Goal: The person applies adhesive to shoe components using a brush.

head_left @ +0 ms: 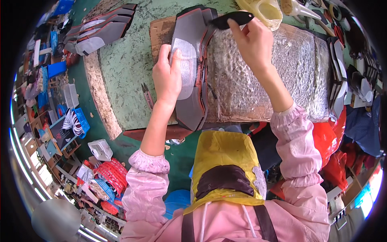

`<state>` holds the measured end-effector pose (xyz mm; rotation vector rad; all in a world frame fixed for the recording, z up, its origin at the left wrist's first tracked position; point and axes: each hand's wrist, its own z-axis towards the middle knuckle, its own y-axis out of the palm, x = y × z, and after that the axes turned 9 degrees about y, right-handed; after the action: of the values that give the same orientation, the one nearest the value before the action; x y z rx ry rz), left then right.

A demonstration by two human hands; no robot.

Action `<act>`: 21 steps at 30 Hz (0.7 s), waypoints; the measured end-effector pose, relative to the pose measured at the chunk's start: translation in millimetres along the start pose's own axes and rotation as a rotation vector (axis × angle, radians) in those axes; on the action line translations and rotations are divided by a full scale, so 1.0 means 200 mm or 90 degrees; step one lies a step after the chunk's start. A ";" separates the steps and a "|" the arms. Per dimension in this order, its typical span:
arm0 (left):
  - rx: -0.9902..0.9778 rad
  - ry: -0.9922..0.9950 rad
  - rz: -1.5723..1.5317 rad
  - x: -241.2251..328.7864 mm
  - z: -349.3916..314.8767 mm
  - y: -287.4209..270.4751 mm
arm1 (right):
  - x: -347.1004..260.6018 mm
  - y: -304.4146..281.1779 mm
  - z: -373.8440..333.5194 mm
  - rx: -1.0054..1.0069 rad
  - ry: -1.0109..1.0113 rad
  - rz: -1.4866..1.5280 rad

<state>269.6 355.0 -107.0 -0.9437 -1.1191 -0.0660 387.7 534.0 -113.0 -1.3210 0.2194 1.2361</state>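
Beyond the yellow apron (pixel 223 150), the left grip (pixel 167 78) holds red-trimmed grey pieces (pixel 189 108) by their edge over the counter (pixel 127 74), and the right grip (pixel 256 47) clasps a black brush (pixel 234 19) at their far end, near a yellow tub (pixel 275 11).

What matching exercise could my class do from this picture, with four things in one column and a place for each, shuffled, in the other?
Things:
1. Left hand
2. Black tool
3. Yellow apron
4. Red basket

Places:
A. Low on the left side of the picture, away from the hands
B. At the grey panels, with the thumb on the pale area
C. Worn at the person's front
D. Held in the right hand

Right pairs: 1-B, 2-D, 3-C, 4-A
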 end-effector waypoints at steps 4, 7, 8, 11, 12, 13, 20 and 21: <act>0.002 0.020 -0.002 0.00 0.00 0.00 | -0.04 0.01 0.01 -0.086 0.069 0.044; 0.010 0.048 0.007 -0.01 -0.01 0.00 | -0.09 0.00 0.05 -0.020 0.021 -0.051; 0.013 0.037 0.015 -0.02 -0.01 0.01 | -0.09 0.01 0.06 -0.030 0.008 -0.058; 0.025 -0.011 -0.006 -0.05 0.00 0.01 | -0.08 0.03 0.09 -0.065 -0.019 0.010; 0.027 -0.013 -0.007 -0.07 0.00 0.01 | -0.08 0.03 0.07 -0.096 -0.030 -0.005; 0.044 -0.001 -0.044 -0.08 0.01 0.00 | -0.08 0.03 0.04 -0.127 -0.042 -0.018; -0.152 -0.332 -0.391 -0.01 0.04 -0.21 | -0.28 -0.16 -0.40 -0.450 -0.290 0.095; -0.169 -0.347 -0.426 0.00 0.04 -0.24 | -0.30 -0.20 -0.43 -0.501 -0.299 0.092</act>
<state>240.8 330.1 -76.9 -0.7991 -1.9382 -0.5387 436.3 441.3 -73.1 -1.6250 -0.5718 1.8119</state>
